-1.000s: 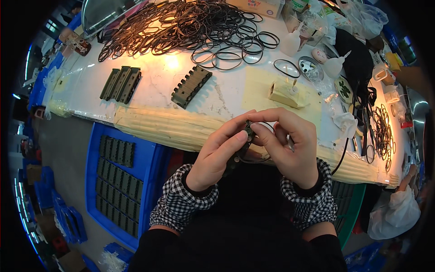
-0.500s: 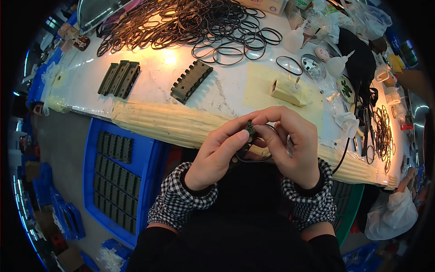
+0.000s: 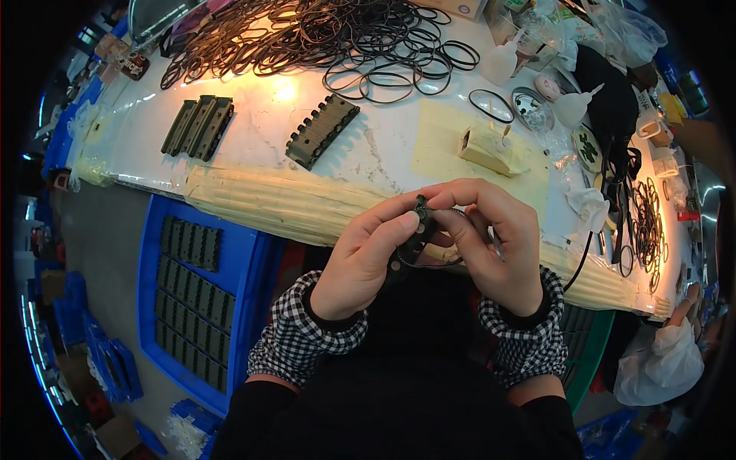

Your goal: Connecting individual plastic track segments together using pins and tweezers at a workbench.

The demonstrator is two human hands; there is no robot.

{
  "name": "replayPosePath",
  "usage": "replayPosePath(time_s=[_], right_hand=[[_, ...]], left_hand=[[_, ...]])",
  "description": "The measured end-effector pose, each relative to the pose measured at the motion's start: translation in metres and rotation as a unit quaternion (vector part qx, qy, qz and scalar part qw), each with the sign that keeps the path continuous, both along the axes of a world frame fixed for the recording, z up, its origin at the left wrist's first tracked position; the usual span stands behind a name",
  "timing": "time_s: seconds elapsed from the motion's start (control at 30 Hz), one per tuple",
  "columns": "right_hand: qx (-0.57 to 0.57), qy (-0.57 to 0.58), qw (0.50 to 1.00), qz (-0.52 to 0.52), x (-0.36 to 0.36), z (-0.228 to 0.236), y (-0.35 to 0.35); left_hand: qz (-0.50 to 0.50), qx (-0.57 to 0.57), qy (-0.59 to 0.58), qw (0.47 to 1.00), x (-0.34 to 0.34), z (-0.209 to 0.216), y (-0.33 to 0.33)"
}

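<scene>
My left hand (image 3: 354,268) is closed, thumb and fingers pinching a dark olive-green moulded part (image 3: 421,207) with small round bosses along it. My right hand (image 3: 502,253) is also closed, its thumb and forefinger at the right side of that part, on a thin black ribbed band (image 3: 429,266). The band loops below the fingers, and some of it is hidden behind them. Both hands are held over the table's front edge. Beyond them lie a ribbed olive part with knobs along its sides (image 3: 322,132) and several long olive parts side by side (image 3: 198,127).
A large tangle of black rubber loops (image 3: 307,38) covers the back of the table. A block-shaped stand with a short peg (image 3: 487,149) is at right. White squeeze bottles (image 3: 502,63) stand behind it. At lower left, a blue tray (image 3: 241,307) holds rows of olive parts.
The left thumb has shifted slightly and the olive part is turned a little, showing more of its lower length. The band hangs in a plainer loop below. Both hands keep their grip.
</scene>
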State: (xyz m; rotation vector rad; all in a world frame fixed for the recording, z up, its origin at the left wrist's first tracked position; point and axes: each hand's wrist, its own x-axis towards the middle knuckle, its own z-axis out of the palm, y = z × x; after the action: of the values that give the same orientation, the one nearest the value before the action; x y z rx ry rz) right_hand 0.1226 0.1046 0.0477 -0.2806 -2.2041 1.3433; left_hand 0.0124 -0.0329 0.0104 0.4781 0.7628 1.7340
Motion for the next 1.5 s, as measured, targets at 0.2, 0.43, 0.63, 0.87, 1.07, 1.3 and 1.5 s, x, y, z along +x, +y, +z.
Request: replayPosePath(time_s=[0.2,0.43,0.63,0.87,1.07,1.3,1.5], right_hand=[[-0.018,0.029,0.999,-0.015,-0.001,-0.006,-0.004],[-0.004,0.009,1.0,-0.023,0.003,-0.01,-0.003],[-0.102,-0.027,0.994,-0.03,0.003,-0.009,-0.004],[-0.075,-0.004,0.997,-0.018,0.004,-0.013,-0.001],[0.01,0.03,0.999,0.0,0.003,-0.006,0.001],[0.045,0.025,0.999,0.004,0.005,0.0,0.002],[0.092,0.03,0.995,0.012,0.005,-0.001,0.005]], left_hand=[[0.054,-0.011,0.068,0.996,0.006,0.003,0.003],[0.06,-0.018,0.089,0.994,0.006,0.001,0.003],[0.023,-0.007,0.015,1.0,0.005,-0.001,0.002],[0.024,-0.007,0.04,0.999,0.007,0.001,0.001],[0.006,0.003,0.082,0.997,0.003,0.004,0.0],[0.013,-0.002,0.117,0.993,0.004,0.004,0.001],[0.006,-0.021,0.119,0.993,0.004,0.004,0.001]])
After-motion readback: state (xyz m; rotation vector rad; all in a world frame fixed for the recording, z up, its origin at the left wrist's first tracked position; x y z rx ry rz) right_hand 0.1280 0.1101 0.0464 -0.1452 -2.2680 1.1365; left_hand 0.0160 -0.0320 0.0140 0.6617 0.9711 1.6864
